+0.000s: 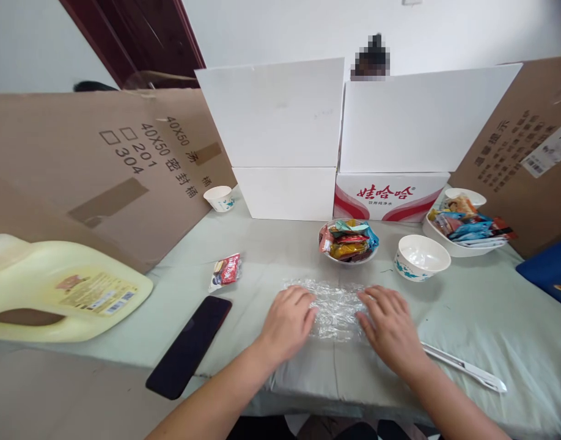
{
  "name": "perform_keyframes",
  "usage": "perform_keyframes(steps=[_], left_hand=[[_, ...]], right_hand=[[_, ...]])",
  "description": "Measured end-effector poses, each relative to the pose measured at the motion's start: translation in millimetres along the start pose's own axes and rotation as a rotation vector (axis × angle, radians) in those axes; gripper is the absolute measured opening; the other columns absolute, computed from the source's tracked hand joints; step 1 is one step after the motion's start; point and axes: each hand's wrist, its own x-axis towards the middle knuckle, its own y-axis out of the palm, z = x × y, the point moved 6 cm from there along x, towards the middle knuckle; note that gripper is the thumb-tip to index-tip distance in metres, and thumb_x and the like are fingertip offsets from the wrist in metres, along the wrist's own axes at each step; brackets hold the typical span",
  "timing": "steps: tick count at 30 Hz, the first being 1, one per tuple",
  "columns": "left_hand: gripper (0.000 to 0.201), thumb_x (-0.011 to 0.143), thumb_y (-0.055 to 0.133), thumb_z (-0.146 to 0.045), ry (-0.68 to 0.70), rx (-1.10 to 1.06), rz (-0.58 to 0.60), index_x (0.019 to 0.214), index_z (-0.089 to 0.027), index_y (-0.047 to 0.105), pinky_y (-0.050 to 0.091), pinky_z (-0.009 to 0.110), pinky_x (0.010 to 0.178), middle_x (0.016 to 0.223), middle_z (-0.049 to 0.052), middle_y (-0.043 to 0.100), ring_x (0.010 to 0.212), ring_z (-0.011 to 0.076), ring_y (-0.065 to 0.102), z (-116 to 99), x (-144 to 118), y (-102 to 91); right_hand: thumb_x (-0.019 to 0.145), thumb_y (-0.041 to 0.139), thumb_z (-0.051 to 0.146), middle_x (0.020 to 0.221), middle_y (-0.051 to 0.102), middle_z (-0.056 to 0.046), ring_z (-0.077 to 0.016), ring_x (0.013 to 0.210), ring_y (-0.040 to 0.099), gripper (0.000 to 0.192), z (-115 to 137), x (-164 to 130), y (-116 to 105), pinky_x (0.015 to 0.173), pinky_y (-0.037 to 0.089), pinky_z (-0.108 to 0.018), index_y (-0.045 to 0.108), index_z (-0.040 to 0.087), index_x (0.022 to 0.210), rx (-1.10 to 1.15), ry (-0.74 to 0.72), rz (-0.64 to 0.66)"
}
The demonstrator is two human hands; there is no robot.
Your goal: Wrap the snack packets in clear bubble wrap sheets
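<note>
A pale green cloth [271, 244] covers the table, with a brown left carton [101, 165] and right carton [523, 159] standing along its sides. At the back are two white boxes, a plain box [287, 134] and a lettered box [399, 140] (its red print faces the person). The yellow jug [74, 287] lies on its side at the far left.

Next in size come the phone [189, 347], left of the arms, and the clear film [335, 311], which lies on the cloth between the hands, in front of the bowls. The laying-out looks mostly done: the film is opened into a rough rectangle. Its creases remain, though, and apart from the hands nothing shows on top of it.

The left hand [287, 321] and right hand [390, 330] rest at its two sides, fingers curved, thumbs parted from them; neither visibly pinches it, though the undersides are hidden.

Packets fill a dish [454, 247] at the right and a smaller snack bowl [354, 262] just beyond the film. Between them sits a patterned bowl [411, 269]. A slim white tool [466, 366] lies by the right forearm; a cup [219, 200] and a red packet [225, 271] lie apart at left.
</note>
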Motion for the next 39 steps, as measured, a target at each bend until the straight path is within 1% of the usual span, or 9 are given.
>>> perform_keyframes(steps=[4, 8, 11, 15, 18, 22, 28, 33, 39], left_hand=[[0.069, 0.087, 0.052, -0.060, 0.007, 0.024, 0.300, 0.145, -0.026, 0.039, 0.018, 0.063, 0.111, 0.154, 0.010, 0.032, 0.143, 0.0407, 0.018, -5, 1, 47.3], [0.074, 0.087, 0.048, -0.065, -0.036, 0.012, 0.363, 0.149, -0.028, 0.031, 0.010, 0.067, 0.111, 0.158, 0.010, 0.021, 0.145, 0.0424, 0.007, 4, 0, 66.0], [0.074, 0.085, 0.052, -0.064, -0.011, -0.041, 0.279, 0.146, -0.025, 0.037, 0.015, 0.068, 0.110, 0.157, 0.014, 0.022, 0.144, 0.0432, 0.010, 5, 1, 50.0], [0.047, 0.089, 0.055, -0.045, 0.059, -0.158, -0.027, 0.128, -0.018, 0.053, 0.026, 0.060, 0.110, 0.145, 0.017, 0.041, 0.139, 0.0359, 0.027, 12, -8, -7.0], [0.023, 0.086, 0.057, -0.026, 0.164, -0.234, 0.011, 0.107, -0.019, 0.061, 0.041, 0.047, 0.104, 0.119, 0.011, 0.059, 0.123, 0.0274, 0.048, 17, -29, -30.9], [0.030, 0.077, 0.056, -0.011, 0.287, -0.139, 0.144, 0.106, -0.020, 0.062, 0.046, 0.045, 0.100, 0.112, 0.008, 0.064, 0.117, 0.0268, 0.054, 27, -59, -22.0], [0.024, 0.086, 0.045, -0.005, 0.303, -0.126, -0.031, 0.094, -0.019, 0.063, 0.052, 0.038, 0.093, 0.101, 0.006, 0.069, 0.105, 0.0203, 0.062, 37, -66, -5.8], [0.019, 0.086, 0.042, -0.010, 0.162, -0.287, 0.029, 0.088, -0.020, 0.058, 0.052, 0.035, 0.088, 0.096, 0.005, 0.067, 0.098, 0.0196, 0.062, 32, -67, -16.8], [0.017, 0.092, 0.038, -0.023, -0.134, -0.372, 0.180, 0.087, -0.021, 0.054, 0.047, 0.024, 0.062, 0.071, -0.002, 0.059, 0.063, 0.0134, 0.056, 39, -64, -23.5]], right_hand=[[0.092, 0.037, 0.062, 0.151, 0.037, -0.010, -0.0344, 0.141, 0.023, 0.068, 21, 0, 40, 0.111, 0.018, -0.057, 0.037, 0.021, 0.147, 0.087, -0.134, 0.286], [0.090, 0.035, 0.065, 0.156, 0.027, -0.009, -0.0371, 0.144, 0.014, 0.075, 17, -1, 57, 0.112, 0.014, -0.061, 0.030, 0.020, 0.149, 0.140, -0.054, 0.403], [0.092, 0.038, 0.061, 0.156, 0.027, -0.010, -0.0370, 0.144, 0.016, 0.070, 11, 0, 44, 0.111, 0.019, -0.064, 0.032, 0.021, 0.149, 0.227, -0.037, 0.408], [0.094, 0.042, 0.048, 0.147, 0.043, -0.012, -0.0304, 0.140, 0.029, 0.054, -10, -6, -2, 0.109, 0.030, -0.058, 0.042, 0.023, 0.142, 0.364, -0.028, 0.205], [0.091, 0.052, 0.043, 0.126, 0.060, -0.011, -0.0266, 0.123, 0.050, 0.037, -24, -28, -27, 0.100, 0.045, -0.046, 0.059, 0.024, 0.122, 0.420, -0.073, 0.141], [0.090, 0.057, 0.035, 0.107, 0.066, -0.008, -0.0222, 0.100, 0.060, 0.024, -30, -62, -27, 0.086, 0.052, -0.039, 0.064, 0.024, 0.110, 0.364, -0.130, 0.185], [0.096, 0.047, 0.025, 0.097, 0.068, -0.006, -0.0199, 0.092, 0.061, 0.019, -23, -70, -21, 0.083, 0.050, -0.038, 0.066, 0.022, 0.101, 0.244, -0.169, 0.053], [0.095, 0.045, 0.021, 0.104, 0.067, -0.008, -0.0214, 0.106, 0.059, 0.017, -16, -74, -37, 0.091, 0.047, -0.039, 0.061, 0.021, 0.099, 0.330, -0.185, 0.062], [0.097, 0.038, 0.030, 0.086, 0.068, -0.004, -0.0193, 0.081, 0.065, 0.022, -24, -83, -38, 0.072, 0.052, -0.034, 0.059, 0.024, 0.094, 0.440, 0.099, 0.156]])
